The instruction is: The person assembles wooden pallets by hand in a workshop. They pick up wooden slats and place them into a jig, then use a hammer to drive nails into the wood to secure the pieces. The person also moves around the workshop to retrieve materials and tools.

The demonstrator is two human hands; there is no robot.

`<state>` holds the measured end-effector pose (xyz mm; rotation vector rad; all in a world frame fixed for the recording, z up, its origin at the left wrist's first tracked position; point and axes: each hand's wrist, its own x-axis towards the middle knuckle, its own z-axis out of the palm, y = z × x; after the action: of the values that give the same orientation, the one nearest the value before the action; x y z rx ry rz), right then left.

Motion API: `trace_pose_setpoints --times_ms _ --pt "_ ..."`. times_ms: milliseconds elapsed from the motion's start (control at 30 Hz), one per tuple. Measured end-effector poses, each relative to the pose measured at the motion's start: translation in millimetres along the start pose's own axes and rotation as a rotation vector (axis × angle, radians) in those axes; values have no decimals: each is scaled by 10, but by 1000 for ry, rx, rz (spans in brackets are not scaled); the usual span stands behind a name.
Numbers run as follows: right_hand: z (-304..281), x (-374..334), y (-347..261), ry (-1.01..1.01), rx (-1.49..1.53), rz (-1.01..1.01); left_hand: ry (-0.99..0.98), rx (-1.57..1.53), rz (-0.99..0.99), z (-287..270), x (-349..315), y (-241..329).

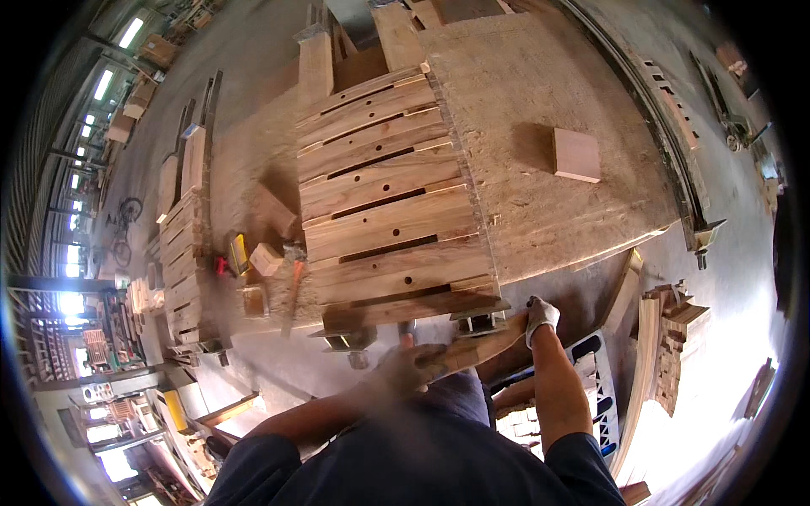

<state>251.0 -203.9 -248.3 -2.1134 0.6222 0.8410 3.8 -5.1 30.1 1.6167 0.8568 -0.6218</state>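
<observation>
Tan, dust-strewn wood forms the broad worktable [540, 84], apparently chosen to carry long work and loose pieces together. On it lies a row of pale brown wooden boards [396, 212] with dark slots and round holes, set edge to edge, probably so that pressure can draw them tight. A grey plastic frame with oval openings [604, 380] sits low beside the right forearm. Just beyond the lap, a narrow light-brown wooden board [483, 348] is held slantwise near the row's close edge, its right end farther from the body. The right hand in a pale glove [542, 317] is closed round that end; the left hand [405, 368], blurred, looks wrapped round the other, a two-ended grip that likely keeps the board steady. Metal clamp ends [479, 318] jut below the row, seemingly bracing it. A squarish pinkish-brown block [577, 155] rests well apart, perhaps out of the way; an orange-handled tool [297, 278] lies left of the row, conveniently near.
</observation>
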Motion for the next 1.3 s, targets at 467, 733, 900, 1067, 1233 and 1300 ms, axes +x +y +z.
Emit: trace_pose_setpoints --times_ms 467,733,900,1067,1233,1300 --pt "170 -41 161 -213 348 110 217 331 266 243 13 -150" --pt "469 217 321 -182 367 161 128 322 59 173 -145 416" --pt "72 -123 392 -485 651 218 102 303 281 96 -145 162" --pt "-100 -738 841 -360 881 280 166 376 477 -186 -244 -66" --pt "-160 -1306 1798 -199 772 319 388 529 862 -840 -295 -339" --pt "-122 -1832 1893 -107 514 329 445 559 866 -1075 -295 -526"
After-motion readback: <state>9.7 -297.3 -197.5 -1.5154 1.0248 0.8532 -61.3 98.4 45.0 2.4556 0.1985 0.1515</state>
